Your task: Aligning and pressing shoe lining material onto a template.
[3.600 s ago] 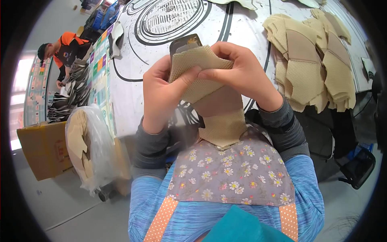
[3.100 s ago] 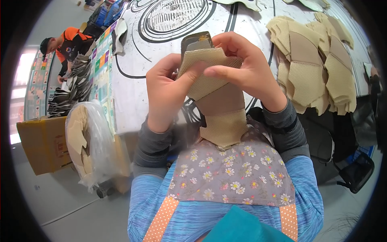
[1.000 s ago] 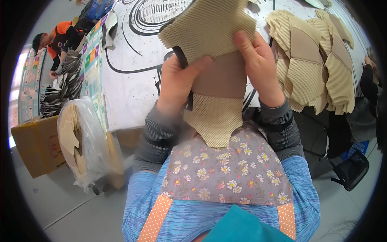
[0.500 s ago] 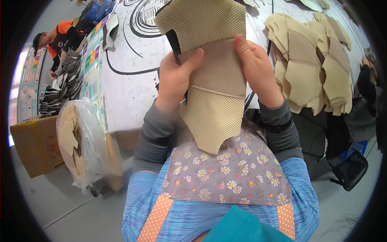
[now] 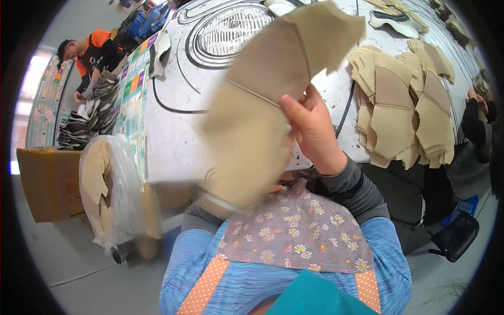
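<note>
A beige mesh fabric panel [image 5: 270,60] with a smooth taupe band across its middle is held up over the table's near edge. It leans, its upper end to the right, and its lower part is blurred by motion. My right hand [image 5: 316,131] grips its right edge by the seam, thumb in front and fingers behind. My left hand is hidden behind the panel's lower part; only its dark striped sleeve [image 5: 207,209] shows below, so its fingers cannot be made out.
Stacks of similar panels [image 5: 391,107] lie on the white table [image 5: 176,131] at right. Left of the table stand a plastic bag of beige pieces [image 5: 118,194] and a cardboard box [image 5: 50,184]. A person in orange and black [image 5: 97,52] handles dark pieces far left; another person's hand [image 5: 475,97] shows far right.
The panel has turned from upright to leaning, its upper end swinging right and lower end left. My left hand has left its visible grip on the left edge and dropped behind the panel.
</note>
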`<state>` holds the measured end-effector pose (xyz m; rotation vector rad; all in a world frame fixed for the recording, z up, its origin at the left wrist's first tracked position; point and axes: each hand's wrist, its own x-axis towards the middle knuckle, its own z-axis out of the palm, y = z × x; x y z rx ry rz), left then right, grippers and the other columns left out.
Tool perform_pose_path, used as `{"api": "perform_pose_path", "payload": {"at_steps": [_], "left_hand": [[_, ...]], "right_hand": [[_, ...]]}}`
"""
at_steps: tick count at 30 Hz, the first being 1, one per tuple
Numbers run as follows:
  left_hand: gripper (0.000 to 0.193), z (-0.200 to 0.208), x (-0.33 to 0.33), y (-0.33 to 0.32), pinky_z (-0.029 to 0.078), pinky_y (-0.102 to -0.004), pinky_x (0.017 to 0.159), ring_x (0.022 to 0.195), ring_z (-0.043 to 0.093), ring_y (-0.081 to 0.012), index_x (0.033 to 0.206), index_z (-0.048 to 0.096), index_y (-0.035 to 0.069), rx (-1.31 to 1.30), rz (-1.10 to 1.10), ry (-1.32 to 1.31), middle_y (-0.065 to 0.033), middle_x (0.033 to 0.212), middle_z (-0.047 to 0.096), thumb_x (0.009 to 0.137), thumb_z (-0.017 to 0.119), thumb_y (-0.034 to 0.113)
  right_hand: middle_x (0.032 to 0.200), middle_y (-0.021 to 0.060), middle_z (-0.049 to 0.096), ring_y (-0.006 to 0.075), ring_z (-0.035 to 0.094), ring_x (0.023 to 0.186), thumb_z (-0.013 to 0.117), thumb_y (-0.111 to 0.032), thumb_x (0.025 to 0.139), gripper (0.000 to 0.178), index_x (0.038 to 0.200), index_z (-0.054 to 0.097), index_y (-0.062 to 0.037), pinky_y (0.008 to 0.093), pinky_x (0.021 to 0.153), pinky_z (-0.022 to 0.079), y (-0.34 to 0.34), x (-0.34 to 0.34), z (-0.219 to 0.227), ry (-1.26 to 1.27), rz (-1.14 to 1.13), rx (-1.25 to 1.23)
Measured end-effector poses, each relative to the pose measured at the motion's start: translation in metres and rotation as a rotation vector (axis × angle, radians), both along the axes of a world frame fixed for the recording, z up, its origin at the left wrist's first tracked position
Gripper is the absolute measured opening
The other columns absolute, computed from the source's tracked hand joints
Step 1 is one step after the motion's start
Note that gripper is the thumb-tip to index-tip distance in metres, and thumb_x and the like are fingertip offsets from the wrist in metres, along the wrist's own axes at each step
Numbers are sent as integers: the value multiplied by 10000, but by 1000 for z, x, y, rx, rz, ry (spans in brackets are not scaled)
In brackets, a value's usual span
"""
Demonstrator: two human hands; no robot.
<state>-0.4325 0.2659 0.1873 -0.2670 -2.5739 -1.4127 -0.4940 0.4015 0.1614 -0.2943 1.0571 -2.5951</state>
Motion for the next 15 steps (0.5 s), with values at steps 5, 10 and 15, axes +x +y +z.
{"api": "perform_pose_path", "payload": {"at_steps": [5,10,15], "left_hand": [[528,-54,-20,-13,363,-366,1053,1216,490,-258,1377,388,-12,181,217,386,-172,1342,487,988,539,311],[639,-34,-34,-41,448,-404,1009,1232,493,-255,1445,306,32,1452,-225,-231,-166,1374,460,910,622,178],[666,-48,-27,-40,457,-350,987,1165,552,-214,1370,388,22,956,-145,-416,-115,1282,546,783,703,2]], "right_hand": [[1162,122,611,178,612,1043,651,-78,875,542,1345,400,21,295,917,487,32,-5,21,-59,-62,8],[1153,101,614,138,621,977,654,-126,896,432,1262,493,39,284,885,493,53,-1,17,-155,263,294],[1187,72,597,116,580,1037,631,-154,924,457,1307,467,32,262,898,468,48,19,-8,-204,419,430]]}}
